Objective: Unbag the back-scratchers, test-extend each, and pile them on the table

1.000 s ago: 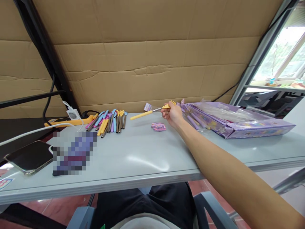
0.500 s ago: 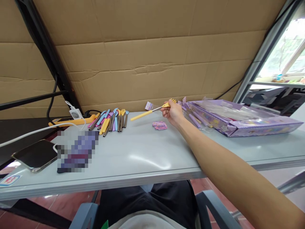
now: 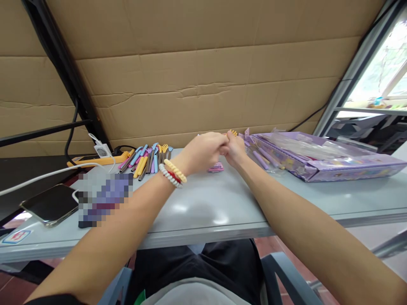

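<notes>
A yellow back scratcher (image 3: pixel 234 132) shows only its clawed tip above my right hand (image 3: pixel 236 150). That hand is closed around it near the head. My left hand (image 3: pixel 205 151), with coiled bands at the wrist, is closed against the right one over the scratcher's handle side; the handle and rod are hidden behind it. Below the hands lies a small stack of pink-purple printed cards (image 3: pixel 216 167), partly covered by my left hand. Left of them on the grey table (image 3: pixel 197 207) is a pile of back scratchers (image 3: pixel 146 162) in yellow, blue, pink and purple with metal rods.
At the right lies an open purple box (image 3: pixel 333 169) with clear plastic bags in it. Bagged purple scratchers (image 3: pixel 262 159) rest against its left side. A phone (image 3: pixel 51 203), a white cable (image 3: pixel 47 180) and a yellow power strip (image 3: pixel 98 160) occupy the left. Cardboard (image 3: pixel 197 97) stands behind.
My left hand has come in from the left and closed beside my right hand. The scratcher's yellow handle and metal rod, visible before, are now hidden. The right hand stays nearly in place.
</notes>
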A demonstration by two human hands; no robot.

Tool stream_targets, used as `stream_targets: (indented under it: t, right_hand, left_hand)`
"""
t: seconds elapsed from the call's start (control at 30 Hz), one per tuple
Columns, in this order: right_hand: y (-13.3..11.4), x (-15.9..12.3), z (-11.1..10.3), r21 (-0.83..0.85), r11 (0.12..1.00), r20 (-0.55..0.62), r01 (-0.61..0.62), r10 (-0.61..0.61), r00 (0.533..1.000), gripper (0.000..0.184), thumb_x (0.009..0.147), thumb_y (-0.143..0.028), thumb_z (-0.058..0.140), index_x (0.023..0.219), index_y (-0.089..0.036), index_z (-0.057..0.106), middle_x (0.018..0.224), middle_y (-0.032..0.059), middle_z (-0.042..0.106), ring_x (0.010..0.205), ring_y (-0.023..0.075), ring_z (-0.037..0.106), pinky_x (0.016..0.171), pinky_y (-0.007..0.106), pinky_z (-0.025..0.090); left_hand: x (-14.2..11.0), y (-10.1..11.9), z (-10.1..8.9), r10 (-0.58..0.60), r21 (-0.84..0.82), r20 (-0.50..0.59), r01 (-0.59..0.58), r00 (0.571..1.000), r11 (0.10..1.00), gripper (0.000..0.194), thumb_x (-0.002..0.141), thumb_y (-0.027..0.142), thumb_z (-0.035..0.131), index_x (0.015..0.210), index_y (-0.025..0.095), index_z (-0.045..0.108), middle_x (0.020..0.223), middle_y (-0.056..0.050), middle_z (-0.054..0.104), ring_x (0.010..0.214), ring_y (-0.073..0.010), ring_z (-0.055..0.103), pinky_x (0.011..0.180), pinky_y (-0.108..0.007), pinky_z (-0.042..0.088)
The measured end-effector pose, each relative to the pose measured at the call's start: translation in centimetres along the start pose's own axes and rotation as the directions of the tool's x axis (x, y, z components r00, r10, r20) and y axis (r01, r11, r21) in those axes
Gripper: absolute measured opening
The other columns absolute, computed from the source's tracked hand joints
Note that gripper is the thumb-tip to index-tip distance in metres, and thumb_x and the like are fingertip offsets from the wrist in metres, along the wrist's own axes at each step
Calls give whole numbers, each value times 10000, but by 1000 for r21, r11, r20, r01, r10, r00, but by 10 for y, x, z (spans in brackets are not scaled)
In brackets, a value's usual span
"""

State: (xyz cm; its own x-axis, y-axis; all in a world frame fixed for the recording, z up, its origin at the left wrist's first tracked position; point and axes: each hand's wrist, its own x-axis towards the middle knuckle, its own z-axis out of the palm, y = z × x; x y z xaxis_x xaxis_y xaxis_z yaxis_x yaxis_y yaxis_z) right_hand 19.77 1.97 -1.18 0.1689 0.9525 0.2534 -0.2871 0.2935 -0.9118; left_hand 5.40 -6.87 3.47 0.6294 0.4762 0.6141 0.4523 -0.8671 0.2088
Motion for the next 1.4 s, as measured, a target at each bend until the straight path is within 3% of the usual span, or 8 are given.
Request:
stream_targets:
  t: [0.1,0.23,0.37,0.5,0.73,1.0,1.2,1.4]
  right_hand:
    - [-2,-6,2,74,996,-40,-52,55,998,200,951,-345,332,853,-203,433,433,-47,526,289,96,435,313,186,286]
    - [-2,-10,4,61,998,-39,-31,33,999,131,935,-345,382,886,-224,394,435,-54,552,281,101,443,304,171,285]
    - [-1,-9,3,53,999,-25,-6,7,1000,133,933,-358,380,895,-230,382,449,-49,573,282,102,447,302,167,293]
    - [-3,-11,1,50,999,25,-10,9,1000,217,896,-438,454,886,-227,405,483,-42,589,297,97,463,309,175,317]
    - [-1,-6,-8,-151,981,76,119,-108,991,234,799,-386,621,801,-161,555,558,-12,611,306,66,457,276,172,279]
    - [7,-3,-14,-377,902,128,210,-174,976,260,795,-389,620,719,-164,514,517,-13,585,309,64,438,286,177,293]
    - [9,-5,-15,-515,831,189,209,-128,974,361,792,-529,582,760,-177,512,496,-18,577,311,72,444,292,179,297]
    - [8,-4,-15,-416,900,202,128,-46,978,472,755,-652,537,720,-183,500,499,2,581,313,79,446,289,192,279]
  left_hand:
    - [-9,-54,5,-128,255,-180,172,975,952,229,864,144,353,861,173,580,911,-78,645,912,-173,569,828,-287,424]
    - [-31,-82,10,-273,328,-279,358,921,874,262,891,243,360,976,160,593,1007,-89,649,973,-198,572,861,-310,415]
    - [-38,-80,12,-466,273,-165,495,869,825,381,871,456,427,1083,179,578,1041,-79,661,953,-213,600,796,-298,434]
    - [-36,-76,17,-493,344,-66,484,867,805,354,920,406,332,999,207,614,946,-60,686,889,-216,620,733,-295,428]
    - [-39,-86,21,-465,378,-134,479,875,792,238,879,280,421,939,204,638,947,-54,679,892,-206,610,751,-297,425]
    - [-40,-89,18,-439,373,-162,467,884,802,253,873,296,425,956,204,646,941,-62,671,891,-216,603,757,-313,430]
    - [-40,-91,16,-481,363,-194,518,855,774,124,792,258,549,864,211,639,908,-36,678,865,-198,598,751,-300,423]
    - [-41,-93,16,-520,316,-178,549,835,774,135,785,306,572,851,224,658,875,-27,686,807,-196,599,668,-295,397]
